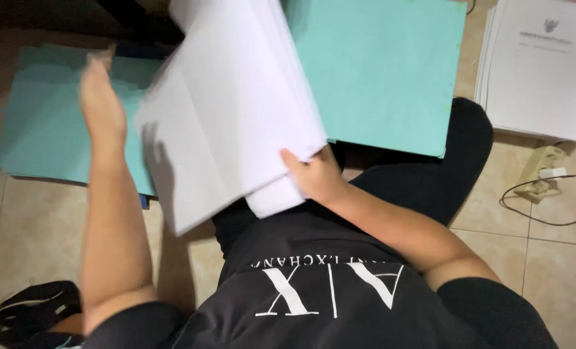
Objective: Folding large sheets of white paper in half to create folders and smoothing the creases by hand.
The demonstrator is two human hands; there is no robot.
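**Hands and a Big Stack of White Paper**

A person is sitting on the tiled floor and looking down at their lap. The right hand is gripping a thick stack of white paper by its bottom corner, with the thumb lying on top. The stack is tilting up above the person's lap, and part of it is blurry. The left hand is reaching out with flat, loose fingers and is grasping nothing. It is blurry too, and it is hovering just to the left of the stack, over a light green folder that is lying on the floor. Another light green folder is lying behind the stack, on the right. A second pile of white papers is sitting far off in the top right corner. A white power strip with a cord is lying on the floor near that pile.
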